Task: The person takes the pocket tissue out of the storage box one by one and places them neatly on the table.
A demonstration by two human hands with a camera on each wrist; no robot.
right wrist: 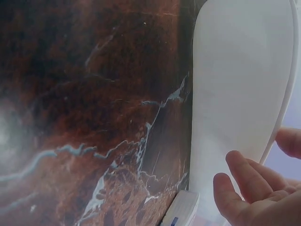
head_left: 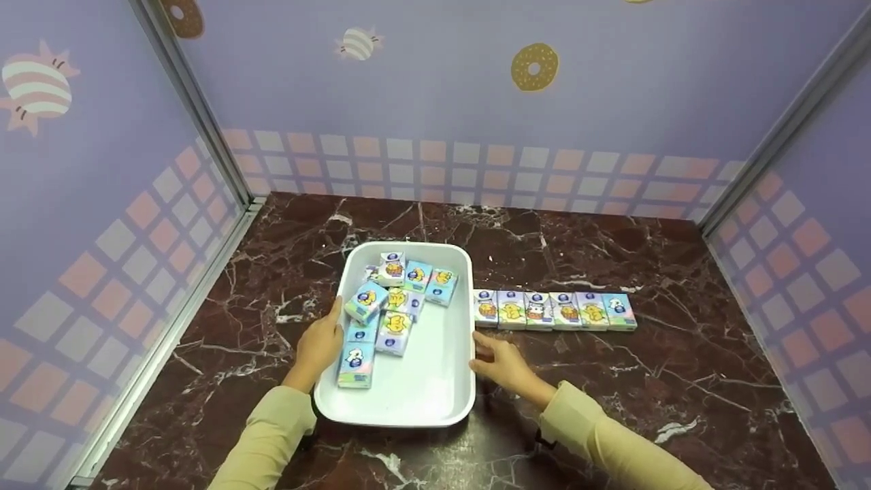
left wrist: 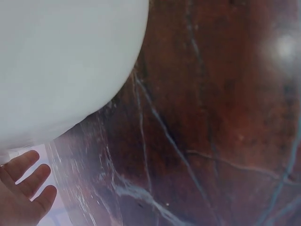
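A white rectangular tray [head_left: 425,391] sits before me on the dark marbled table, with several small cartoon-printed packs [head_left: 395,332] in its left and far parts. On the tray's left side my left hand [head_left: 320,347] holds the rim; its fingertips show beside the outer wall in the left wrist view. My right hand [head_left: 505,367] grips the opposite side. In the right wrist view its thumb is at the rim and its fingers [right wrist: 249,181] lie along the outside wall. A row of similar packs [head_left: 552,311] extends rightward from the tray's right edge.
Reddish-brown marbled tabletop [head_left: 653,401] surrounds the tray. Purple printed panels enclose it: a back wall [head_left: 435,88], a left wall [head_left: 88,184] and a right wall [head_left: 810,224]. One white pack end [right wrist: 182,209] stands close against the tray in the right wrist view.
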